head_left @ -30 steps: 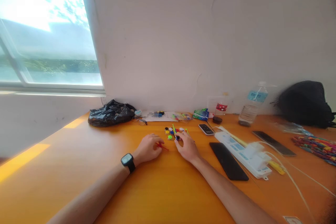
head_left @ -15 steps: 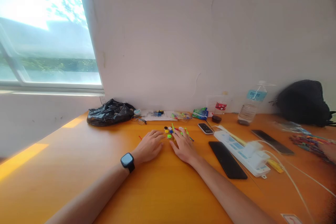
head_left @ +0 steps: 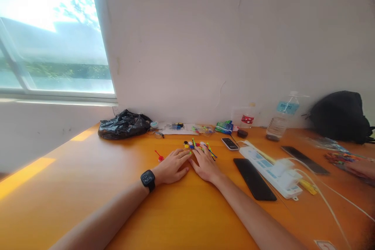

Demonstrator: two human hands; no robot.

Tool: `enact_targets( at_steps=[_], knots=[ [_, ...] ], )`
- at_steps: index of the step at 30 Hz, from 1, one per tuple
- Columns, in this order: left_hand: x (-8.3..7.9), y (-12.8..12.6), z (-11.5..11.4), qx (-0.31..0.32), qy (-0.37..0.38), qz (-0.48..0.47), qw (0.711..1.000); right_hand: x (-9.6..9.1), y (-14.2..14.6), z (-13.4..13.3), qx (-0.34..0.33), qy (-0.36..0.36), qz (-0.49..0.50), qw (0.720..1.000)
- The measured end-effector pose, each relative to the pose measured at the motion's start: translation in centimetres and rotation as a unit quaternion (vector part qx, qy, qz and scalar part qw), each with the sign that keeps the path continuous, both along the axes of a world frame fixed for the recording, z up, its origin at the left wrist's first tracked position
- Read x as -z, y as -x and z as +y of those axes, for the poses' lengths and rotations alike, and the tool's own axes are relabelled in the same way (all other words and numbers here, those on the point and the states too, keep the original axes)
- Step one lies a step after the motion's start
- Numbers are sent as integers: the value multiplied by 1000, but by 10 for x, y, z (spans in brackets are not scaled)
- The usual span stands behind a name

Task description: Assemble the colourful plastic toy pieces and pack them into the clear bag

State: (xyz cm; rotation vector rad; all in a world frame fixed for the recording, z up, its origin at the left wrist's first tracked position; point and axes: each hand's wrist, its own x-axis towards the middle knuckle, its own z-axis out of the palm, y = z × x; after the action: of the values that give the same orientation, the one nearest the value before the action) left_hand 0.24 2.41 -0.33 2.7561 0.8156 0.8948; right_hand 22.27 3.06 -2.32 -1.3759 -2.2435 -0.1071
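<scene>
My left hand (head_left: 172, 166), with a dark watch (head_left: 147, 179) on its wrist, lies flat on the table, fingers stretched towards the right. Its fingertips partly cover a small green piece (head_left: 190, 152). My right hand (head_left: 205, 165) rests beside it, fingers spread over a cluster of small coloured pieces; the palms hide what is beneath. Beyond the fingertips show a yellow disc (head_left: 186, 147), a black disc (head_left: 185, 142) and an upright green strip (head_left: 193, 143). Thin coloured strips (head_left: 212, 151) lie right of my right hand. A red round piece with a stick (head_left: 161, 158) lies left of my left hand.
To the right lie a black phone (head_left: 254, 179), a white power strip (head_left: 271, 170) with cables and another dark phone (head_left: 305, 160). A black plastic bag (head_left: 124, 125), a bottle (head_left: 283, 119) and a black backpack (head_left: 340, 117) stand along the wall. Another person's hand (head_left: 363, 168) is at far right.
My left hand has slid right, close to my right hand, and its fingers now cover most of the green piece. The red round piece has come into view behind it. My right hand has barely moved.
</scene>
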Motion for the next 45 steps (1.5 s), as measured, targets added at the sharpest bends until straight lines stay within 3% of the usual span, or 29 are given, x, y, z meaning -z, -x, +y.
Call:
enact_targets(
  at_steps=[26, 40, 45],
  knots=[
    [1, 0, -2, -44, -74, 74, 994, -3, 1, 2, -15, -41, 29, 999],
    [4, 7, 1, -22, -42, 24, 999, -14, -3, 6, -27, -85, 238, 967],
    [-1, 7, -3, -63, -53, -27, 996, -29, -4, -2, -12, -147, 328, 933]
  ],
)
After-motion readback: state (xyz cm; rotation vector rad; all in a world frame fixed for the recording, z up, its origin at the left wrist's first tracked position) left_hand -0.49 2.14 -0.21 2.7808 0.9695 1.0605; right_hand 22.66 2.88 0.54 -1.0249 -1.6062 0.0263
